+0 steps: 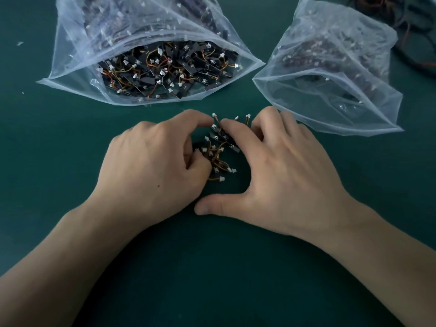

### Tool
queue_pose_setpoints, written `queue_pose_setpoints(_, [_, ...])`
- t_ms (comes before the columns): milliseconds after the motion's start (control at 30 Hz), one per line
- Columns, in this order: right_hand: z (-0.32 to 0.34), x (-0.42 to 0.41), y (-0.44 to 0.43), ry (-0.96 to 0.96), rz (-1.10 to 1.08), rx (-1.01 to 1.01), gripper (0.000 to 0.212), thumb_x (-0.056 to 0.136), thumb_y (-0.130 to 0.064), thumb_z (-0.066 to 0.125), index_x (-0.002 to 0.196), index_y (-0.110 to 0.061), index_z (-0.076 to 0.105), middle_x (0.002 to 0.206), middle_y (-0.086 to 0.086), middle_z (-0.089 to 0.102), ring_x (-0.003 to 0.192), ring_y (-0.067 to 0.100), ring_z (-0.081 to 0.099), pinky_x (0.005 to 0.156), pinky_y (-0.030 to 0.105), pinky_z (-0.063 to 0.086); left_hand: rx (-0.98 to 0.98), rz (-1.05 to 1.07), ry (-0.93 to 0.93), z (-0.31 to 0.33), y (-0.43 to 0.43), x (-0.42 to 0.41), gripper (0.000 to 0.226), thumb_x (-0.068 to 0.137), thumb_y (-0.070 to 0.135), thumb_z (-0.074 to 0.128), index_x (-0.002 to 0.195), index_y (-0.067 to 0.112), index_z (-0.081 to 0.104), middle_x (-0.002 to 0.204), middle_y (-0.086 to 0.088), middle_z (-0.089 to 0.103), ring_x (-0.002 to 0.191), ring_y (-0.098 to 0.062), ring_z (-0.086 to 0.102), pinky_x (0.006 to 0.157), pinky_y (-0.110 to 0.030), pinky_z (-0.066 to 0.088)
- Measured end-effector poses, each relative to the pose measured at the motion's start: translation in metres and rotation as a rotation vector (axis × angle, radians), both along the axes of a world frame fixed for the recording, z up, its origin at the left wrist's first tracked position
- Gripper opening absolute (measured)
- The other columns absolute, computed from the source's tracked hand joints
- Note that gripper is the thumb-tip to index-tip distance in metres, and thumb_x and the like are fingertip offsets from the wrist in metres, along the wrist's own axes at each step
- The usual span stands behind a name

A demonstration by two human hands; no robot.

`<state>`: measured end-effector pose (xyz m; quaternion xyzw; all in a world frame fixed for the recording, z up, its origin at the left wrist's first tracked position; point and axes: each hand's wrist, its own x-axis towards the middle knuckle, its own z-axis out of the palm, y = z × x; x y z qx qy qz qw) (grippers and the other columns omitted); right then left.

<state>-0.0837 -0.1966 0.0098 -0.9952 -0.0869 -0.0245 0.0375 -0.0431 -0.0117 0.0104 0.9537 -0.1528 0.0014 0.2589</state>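
Observation:
A small pile of black circuit boards with orange-red wires and white connectors (218, 152) lies on the green mat between my hands. My left hand (153, 161) sits on the pile's left side, fingers curled round some of the pieces. My right hand (278, 166) covers the right side, its index finger pressing on a board and its thumb stretched flat on the mat below the pile. Part of the pile is hidden under both hands.
A large clear plastic bag (77, 67), open toward me and full of the same wired boards, lies at the back left. A second, less full clear bag (330, 107) lies at the right. Dark cables (415, 31) sit in the far right corner.

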Motion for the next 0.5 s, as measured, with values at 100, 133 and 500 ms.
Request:
queue_pose_setpoints(100, [0.000,-0.002,0.004,-0.003,-0.033,0.010,0.117,0.061,-0.108,0.031,0.149,-0.033,0.049,0.107,-0.003,0.038,0.099,0.021,0.043,0.090,0.037,0.042,-0.085,-0.056,0.007,-0.003,-0.002,-0.001,0.046,0.083,0.035,0.053,0.127,0.046,0.063,0.071,0.019,0.063,0.064,-0.005,0.057,0.060,-0.031,0.047])
queue_pose_setpoints(133, [-0.001,-0.002,0.004,-0.009,-0.041,0.019,0.112,0.064,-0.105,0.031,0.148,-0.034,0.051,0.106,-0.003,0.038,0.098,0.021,0.043,0.089,0.037,0.042,-0.122,-0.081,0.009,-0.004,-0.002,-0.002,0.044,0.085,0.034,0.054,0.127,0.046,0.062,0.074,0.020,0.065,0.064,-0.006,0.058,0.060,-0.032,0.048])
queue_pose_setpoints(500, [-0.001,0.000,-0.003,-0.060,-0.108,0.034,0.100,0.076,-0.097,0.036,0.141,-0.022,0.048,0.110,0.002,0.052,0.100,0.025,0.055,0.078,0.036,0.043,-0.091,-0.025,-0.078,-0.012,0.002,0.003,0.059,0.081,0.022,0.047,0.138,0.025,0.063,0.134,0.012,0.057,0.114,-0.017,0.055,0.092,-0.032,0.043])
